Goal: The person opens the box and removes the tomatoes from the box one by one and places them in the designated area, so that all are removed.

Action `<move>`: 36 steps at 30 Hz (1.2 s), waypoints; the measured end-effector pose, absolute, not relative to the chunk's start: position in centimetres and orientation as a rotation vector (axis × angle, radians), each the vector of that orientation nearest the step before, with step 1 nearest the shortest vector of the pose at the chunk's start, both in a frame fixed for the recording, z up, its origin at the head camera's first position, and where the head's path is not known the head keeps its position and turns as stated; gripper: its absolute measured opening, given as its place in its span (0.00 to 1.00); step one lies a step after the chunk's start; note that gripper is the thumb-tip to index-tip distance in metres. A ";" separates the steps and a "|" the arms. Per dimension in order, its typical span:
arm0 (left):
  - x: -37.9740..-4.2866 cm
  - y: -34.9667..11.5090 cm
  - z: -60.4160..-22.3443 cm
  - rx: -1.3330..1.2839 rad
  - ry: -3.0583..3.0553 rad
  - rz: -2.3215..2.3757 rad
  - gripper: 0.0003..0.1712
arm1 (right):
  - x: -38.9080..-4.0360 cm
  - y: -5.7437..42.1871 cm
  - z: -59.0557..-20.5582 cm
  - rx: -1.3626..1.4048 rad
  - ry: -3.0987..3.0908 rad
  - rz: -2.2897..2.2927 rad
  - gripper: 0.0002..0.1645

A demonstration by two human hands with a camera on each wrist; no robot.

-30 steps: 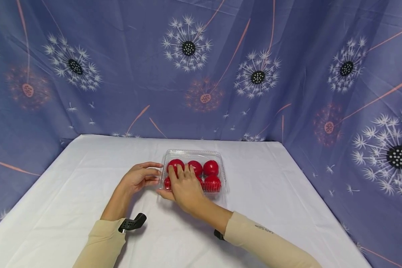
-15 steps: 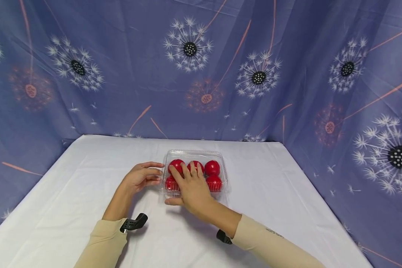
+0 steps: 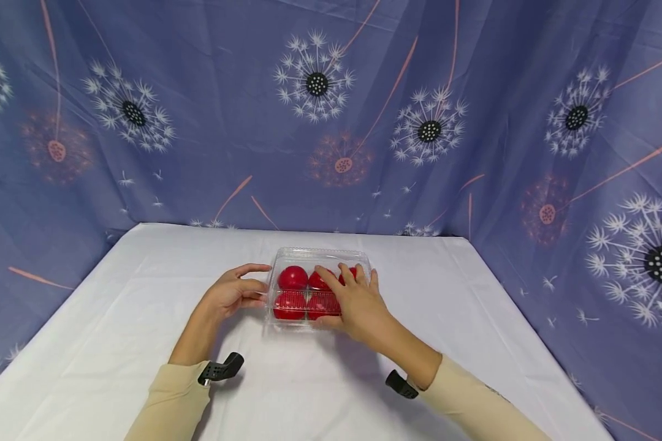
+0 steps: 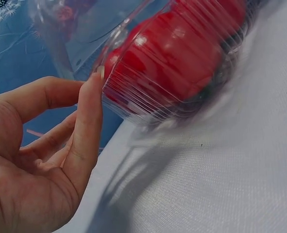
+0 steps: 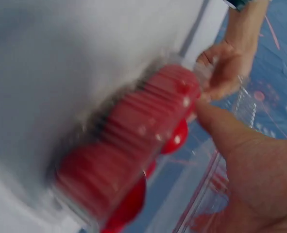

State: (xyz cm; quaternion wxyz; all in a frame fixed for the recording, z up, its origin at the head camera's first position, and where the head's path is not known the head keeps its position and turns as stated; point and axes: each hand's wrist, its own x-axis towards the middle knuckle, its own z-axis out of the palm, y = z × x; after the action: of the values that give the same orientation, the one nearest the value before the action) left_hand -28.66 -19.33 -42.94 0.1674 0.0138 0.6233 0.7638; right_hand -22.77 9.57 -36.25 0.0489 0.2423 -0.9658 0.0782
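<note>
A clear plastic box (image 3: 322,252) with ribbed sides stands on the white cloth. Inside it sit several glossy red balls (image 3: 292,277) in two rows. My left hand (image 3: 234,291) is at the left side of the box; in the left wrist view its fingertips (image 4: 95,80) touch the plastic edge. My right hand (image 3: 361,306) reaches over the right part of the box with spread fingers, thumb near the front wall. It hides the right-hand red balls. In the right wrist view its thumb (image 5: 221,124) stretches along the box, and that view is blurred.
A white cloth (image 3: 171,263) covers the table. Behind and on both sides hangs a blue curtain (image 3: 209,92) with dandelion prints. Black wrist cameras sit at the left cuff (image 3: 220,369) and the right cuff (image 3: 401,384).
My right hand has slid from the left part of the box to its right part, uncovering the left red balls. My left hand has stayed at the left side.
</note>
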 end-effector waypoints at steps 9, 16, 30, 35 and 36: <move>-28.3 -19.5 -42.5 0.085 1.750 2.152 0.30 | -23.7 12.4 -33.6 0.597 -3.033 0.274 0.55; -28.1 -19.5 -42.5 0.107 1.773 2.114 0.40 | -25.3 14.5 -31.9 0.636 -3.090 0.652 0.50; -28.1 -19.4 -42.5 0.103 1.769 2.136 0.42 | -29.1 17.5 -32.0 0.531 -2.835 1.553 0.41; -28.1 -19.5 -42.4 0.098 1.766 2.146 0.42 | -30.0 17.6 -32.3 0.479 -2.698 1.738 0.39; -28.1 -19.5 -42.4 0.097 1.764 2.147 0.42 | -30.2 17.6 -32.4 0.473 -2.672 1.758 0.39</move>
State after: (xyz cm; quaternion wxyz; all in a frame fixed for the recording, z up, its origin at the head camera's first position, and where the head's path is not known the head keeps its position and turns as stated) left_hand -28.08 -19.52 -42.39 0.1796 0.0342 0.6239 0.7598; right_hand -30.16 17.64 -32.40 -0.0459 0.1460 -0.8255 0.5432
